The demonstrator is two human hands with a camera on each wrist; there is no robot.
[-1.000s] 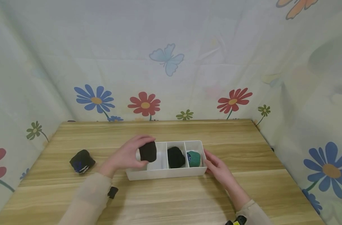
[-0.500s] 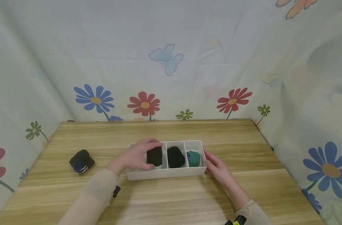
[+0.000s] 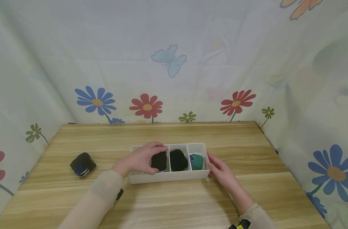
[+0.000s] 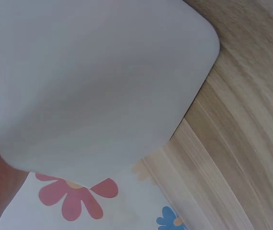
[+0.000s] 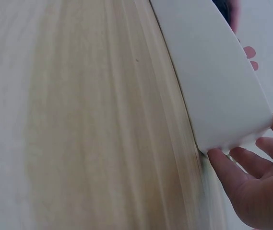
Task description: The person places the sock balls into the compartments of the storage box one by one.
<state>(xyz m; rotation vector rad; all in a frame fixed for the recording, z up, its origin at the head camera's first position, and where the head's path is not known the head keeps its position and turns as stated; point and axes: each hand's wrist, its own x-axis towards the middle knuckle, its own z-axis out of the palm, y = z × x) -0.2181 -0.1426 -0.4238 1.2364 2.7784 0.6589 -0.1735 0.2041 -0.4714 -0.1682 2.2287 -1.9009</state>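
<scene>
A white divided box [image 3: 169, 176] lies across the middle of the wooden table. My left hand [image 3: 140, 158] reaches over its left part and grips a dark rolled sock [image 3: 159, 161] between thumb and fingers, down inside the compartment left of the middle divider. Beside it, a black rolled sock [image 3: 178, 160] fills one compartment and a green ribbed sock [image 3: 196, 162] sits in the rightmost. My right hand [image 3: 222, 170] rests its fingertips against the box's right end, as the right wrist view also shows. The box's end wall [image 4: 102, 86] covers most of the left wrist view.
Another dark rolled sock [image 3: 83, 164] with blue and white marks lies on the table [image 3: 174, 206] to the left. A white cloth with printed flowers [image 3: 168, 82] hangs behind the table and along both sides.
My left hand has carried the dark sock to the right and lowered it into the compartment beside the black one. My right hand has stayed at the box's end.
</scene>
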